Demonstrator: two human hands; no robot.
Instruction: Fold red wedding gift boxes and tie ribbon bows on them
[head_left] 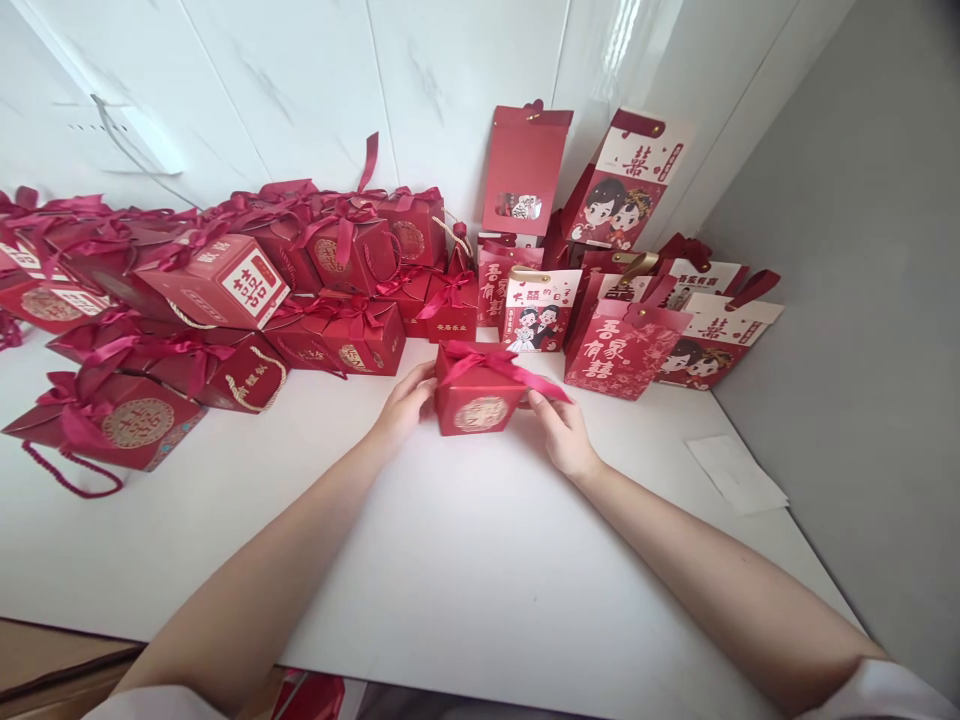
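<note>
A small red gift box (475, 400) with a gold round emblem and a red ribbon bow on top stands on the white table (450, 560). My left hand (405, 408) presses against its left side, fingers curved round the box. My right hand (561, 430) grips the right side, with the ribbon's tail lying over the fingers. Both arms reach in from the near edge.
Several red ribbon-tied boxes (225, 285) crowd the table's left and back. Red and white paper gift bags (626, 345) with cartoon couples stand at the back right against the tiled wall. A white paper slip (739, 472) lies near the right edge, beside a grey wall.
</note>
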